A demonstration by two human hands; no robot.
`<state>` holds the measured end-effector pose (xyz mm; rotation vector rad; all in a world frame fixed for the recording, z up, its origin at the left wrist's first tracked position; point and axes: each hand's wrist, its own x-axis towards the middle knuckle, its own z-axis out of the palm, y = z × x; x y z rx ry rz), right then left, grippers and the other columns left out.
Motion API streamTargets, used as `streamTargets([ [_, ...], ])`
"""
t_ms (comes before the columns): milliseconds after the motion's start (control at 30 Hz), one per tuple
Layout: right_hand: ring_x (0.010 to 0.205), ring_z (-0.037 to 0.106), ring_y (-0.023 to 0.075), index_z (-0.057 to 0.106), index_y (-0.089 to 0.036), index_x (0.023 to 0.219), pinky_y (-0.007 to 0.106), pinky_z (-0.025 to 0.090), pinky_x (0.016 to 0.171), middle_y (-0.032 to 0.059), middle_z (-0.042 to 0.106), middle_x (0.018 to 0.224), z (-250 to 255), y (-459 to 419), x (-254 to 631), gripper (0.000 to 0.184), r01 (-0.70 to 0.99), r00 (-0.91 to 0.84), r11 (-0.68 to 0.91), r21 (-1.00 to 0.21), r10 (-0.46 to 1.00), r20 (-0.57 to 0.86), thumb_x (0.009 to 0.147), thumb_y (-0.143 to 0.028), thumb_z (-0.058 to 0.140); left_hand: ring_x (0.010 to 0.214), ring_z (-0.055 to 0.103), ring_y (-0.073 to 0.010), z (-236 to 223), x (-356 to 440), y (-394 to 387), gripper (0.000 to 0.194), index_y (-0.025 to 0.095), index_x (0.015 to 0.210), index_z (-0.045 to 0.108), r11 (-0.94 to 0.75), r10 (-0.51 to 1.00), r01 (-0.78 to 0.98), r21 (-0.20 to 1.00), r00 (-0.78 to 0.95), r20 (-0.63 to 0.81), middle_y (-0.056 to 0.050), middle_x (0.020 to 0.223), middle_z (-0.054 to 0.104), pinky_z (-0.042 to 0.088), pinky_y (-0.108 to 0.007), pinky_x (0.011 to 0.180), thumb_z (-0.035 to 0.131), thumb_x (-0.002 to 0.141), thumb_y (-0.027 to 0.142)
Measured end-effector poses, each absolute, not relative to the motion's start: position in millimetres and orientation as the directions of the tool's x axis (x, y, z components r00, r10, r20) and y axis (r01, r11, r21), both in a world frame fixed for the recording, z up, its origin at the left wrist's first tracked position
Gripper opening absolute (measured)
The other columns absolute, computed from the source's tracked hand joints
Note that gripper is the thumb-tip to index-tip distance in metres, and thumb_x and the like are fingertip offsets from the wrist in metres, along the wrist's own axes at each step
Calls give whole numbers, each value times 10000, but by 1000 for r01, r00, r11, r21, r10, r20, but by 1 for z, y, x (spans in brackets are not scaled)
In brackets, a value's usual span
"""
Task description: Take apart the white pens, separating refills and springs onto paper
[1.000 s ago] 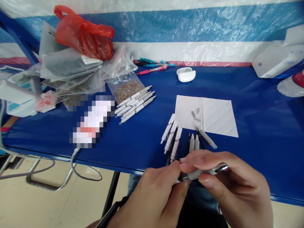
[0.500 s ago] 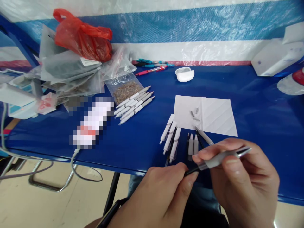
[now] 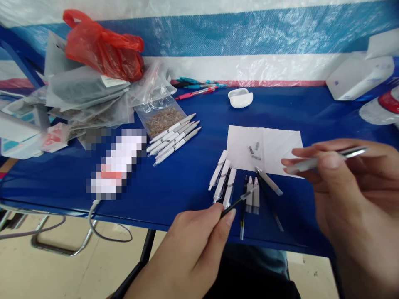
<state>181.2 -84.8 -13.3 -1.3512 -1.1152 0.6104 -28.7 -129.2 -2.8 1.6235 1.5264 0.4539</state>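
My left hand (image 3: 196,245) pinches a thin black pen refill (image 3: 238,202) between thumb and forefinger, tip pointing up and right. My right hand (image 3: 352,195) grips a grey and silver pen barrel (image 3: 324,160), held level above the table. The barrel and the refill are apart. Below them on the blue table (image 3: 174,182) lie white pen caps (image 3: 222,179), short white pen parts (image 3: 252,192) and loose refills (image 3: 242,224). A white paper sheet (image 3: 277,147) carries a few small springs (image 3: 254,150).
A row of assembled white pens (image 3: 174,137) lies left of centre, beside a bag of small parts (image 3: 162,116). Plastic bags and a red bag (image 3: 99,47) pile up at the back left. A white earbud case (image 3: 240,97), coloured pens (image 3: 199,87) and white boxes (image 3: 358,74) sit further back.
The hands have drawn apart. My right hand lifted the barrel up and to the right, and the black refill has come out of it, staying in my left hand.
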Motion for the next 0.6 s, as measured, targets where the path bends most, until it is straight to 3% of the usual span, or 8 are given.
streamTargets([
  [133,805,766,235,740,-268,908,398,653,753,28,770,937,-24,-66,200,86,529,245,161,-833,911,331,887,-347,766,656,658,-143,-3,-35,-123,480,254,740,706,124,949,593,796,164,-270,5,690,699,529,-191,616,431,1031,518],
  [233,803,767,223,755,-257,926,373,658,759,24,785,936,-29,-62,206,94,630,83,188,-753,948,307,891,-344,749,623,647,-151,-4,-37,-123,489,252,755,733,141,951,570,809,148,-270,-7,666,692,544,-203,603,439,1024,535],
  [400,766,754,211,757,-264,894,376,656,773,16,789,897,-20,-63,202,89,656,219,177,-734,886,409,881,-351,770,809,712,-184,-8,-40,-130,429,291,962,815,268,951,573,774,-31,-307,-17,843,771,602,-215,779,525,959,607],
  [600,784,735,202,731,-256,905,337,617,743,22,768,884,-16,-60,202,110,637,167,146,-757,933,320,903,-365,721,795,714,-198,-13,-42,-132,444,296,1009,823,270,949,563,781,-20,-313,-26,837,768,609,-249,852,530,936,622],
])
